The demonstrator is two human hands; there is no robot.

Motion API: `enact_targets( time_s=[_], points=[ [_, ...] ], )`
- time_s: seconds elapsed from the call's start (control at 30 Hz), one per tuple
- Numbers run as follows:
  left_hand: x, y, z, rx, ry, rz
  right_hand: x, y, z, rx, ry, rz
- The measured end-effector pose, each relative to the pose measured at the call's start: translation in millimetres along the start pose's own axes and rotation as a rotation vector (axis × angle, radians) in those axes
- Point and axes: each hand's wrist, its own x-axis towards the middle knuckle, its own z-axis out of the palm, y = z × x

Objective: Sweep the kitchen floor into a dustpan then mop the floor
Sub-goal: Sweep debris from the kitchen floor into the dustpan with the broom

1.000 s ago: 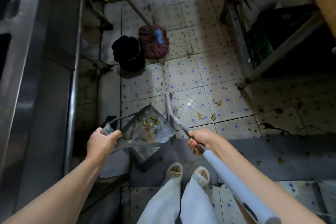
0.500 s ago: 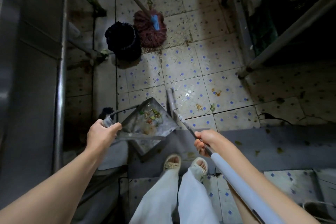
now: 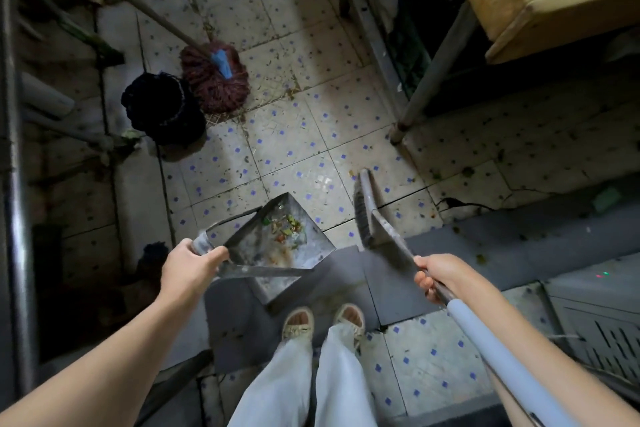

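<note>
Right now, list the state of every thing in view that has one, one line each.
dustpan: held off the floor, tilted, scraps inside
broom: held, head beside the dustpan, apart from it
mop: head resting on the floor, unheld
left hand: grips the dustpan's handle
right hand: grips the broom's handle
floor: debris scattered on it

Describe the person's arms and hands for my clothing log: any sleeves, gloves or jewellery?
Both forearms are bare up to the frame edge: no sleeves show. The left hand and right hand wear no gloves; no rings, watch or bracelets are visible.
</note>
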Motion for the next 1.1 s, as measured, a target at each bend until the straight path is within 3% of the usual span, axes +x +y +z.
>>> enact_targets(
  time_s=[0.17,0.33,0.73,1.1],
  points=[
    [-8,22,24,0.056,-0.024,0.052,9,-18,-35,0.046,0.113,-0.091],
    [-20,43,34,0.052,-0.073,0.077,-8,-16,-27,0.045,0.184,-0.135],
    [-41,84,41,0.119,-0.123,0.190,-34,18,-7,0.120,-0.141,-0.010],
    [-84,145,137,0.174,-0.106,0.168,17,3,-139,0.177,-0.004,-0.069]
  ],
)
